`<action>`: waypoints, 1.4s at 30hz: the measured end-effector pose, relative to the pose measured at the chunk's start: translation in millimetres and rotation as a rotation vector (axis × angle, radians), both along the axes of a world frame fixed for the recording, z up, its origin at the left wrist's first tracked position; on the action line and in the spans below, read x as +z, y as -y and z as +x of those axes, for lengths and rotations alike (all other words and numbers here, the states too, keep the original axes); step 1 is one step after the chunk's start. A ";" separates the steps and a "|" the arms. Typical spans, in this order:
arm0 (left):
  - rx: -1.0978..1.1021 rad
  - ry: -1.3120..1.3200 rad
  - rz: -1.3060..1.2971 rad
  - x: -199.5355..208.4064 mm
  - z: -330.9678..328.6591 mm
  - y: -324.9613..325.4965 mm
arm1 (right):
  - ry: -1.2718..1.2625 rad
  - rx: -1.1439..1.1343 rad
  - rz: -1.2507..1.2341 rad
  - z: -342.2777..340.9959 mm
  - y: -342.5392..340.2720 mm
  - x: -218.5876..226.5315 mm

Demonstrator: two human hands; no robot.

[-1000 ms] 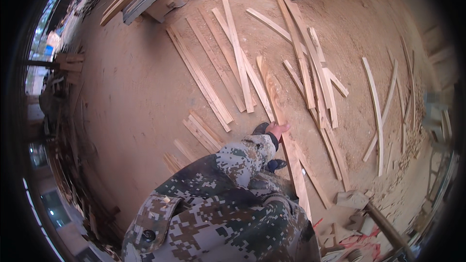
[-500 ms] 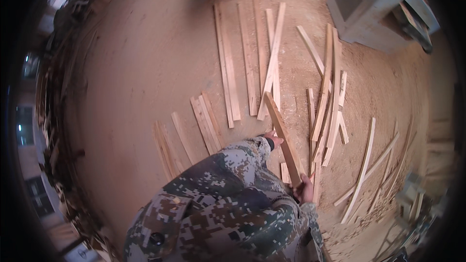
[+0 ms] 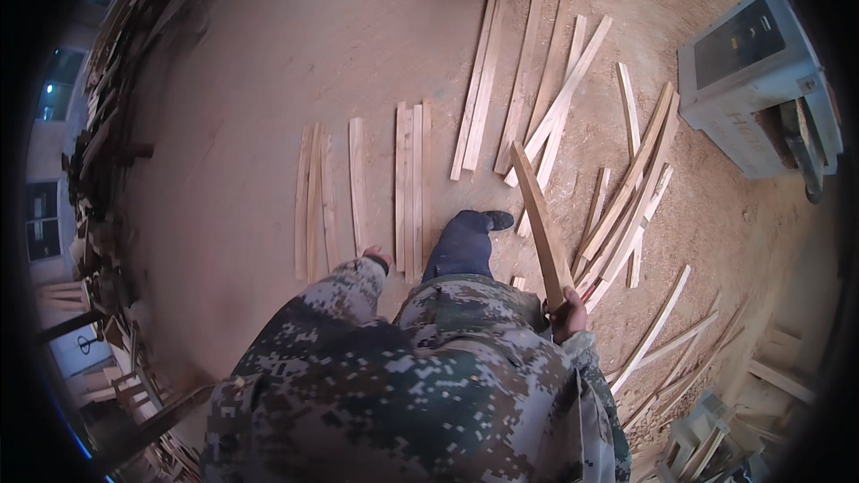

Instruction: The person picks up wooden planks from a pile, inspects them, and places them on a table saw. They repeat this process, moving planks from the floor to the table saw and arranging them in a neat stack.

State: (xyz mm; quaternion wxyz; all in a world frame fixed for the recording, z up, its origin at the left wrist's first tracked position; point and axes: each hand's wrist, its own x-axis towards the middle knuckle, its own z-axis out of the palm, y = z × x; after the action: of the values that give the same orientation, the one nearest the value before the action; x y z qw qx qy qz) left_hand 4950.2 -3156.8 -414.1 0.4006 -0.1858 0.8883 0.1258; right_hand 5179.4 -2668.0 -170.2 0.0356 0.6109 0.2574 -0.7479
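Observation:
A long wooden strip (image 3: 542, 224) is gripped near its lower end by my right hand (image 3: 569, 315), whose fingers wrap round it. The strip slants up and away to the left, above the floor. My left hand (image 3: 378, 256) is out to the left in a camouflage sleeve, apart from the strip, with nothing visible in it. Its fingers look loose but show only in part. Nearest to it are a single pale strip (image 3: 358, 183) and a group of strips laid side by side (image 3: 412, 188) on the floor.
More strips (image 3: 480, 80) lie ahead, and a crossed pile (image 3: 640, 188) lies to the right. A grey machine cabinet (image 3: 747, 80) stands at the far right. Loose strips (image 3: 658, 331) lie near right, with stacked timber (image 3: 103, 152) along the left. My dark shoe (image 3: 499, 220) is on the dusty floor.
My left hand has come off the wooden strip and swung left. The right hand still holds the strip. The view has turned, and my leg and shoe now show.

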 end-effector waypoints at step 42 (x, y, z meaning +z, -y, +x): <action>0.675 0.028 0.401 30.0 73.5 375.9 | 0.529 -0.004 -0.020 47.6 311.4 -72.5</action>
State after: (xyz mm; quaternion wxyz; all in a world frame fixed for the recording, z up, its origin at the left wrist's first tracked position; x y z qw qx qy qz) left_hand 5023.8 -3532.8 -384.2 0.3773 -0.3872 0.7294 0.4191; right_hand 5227.0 -2979.4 -242.7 0.1063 0.7854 0.2306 -0.5646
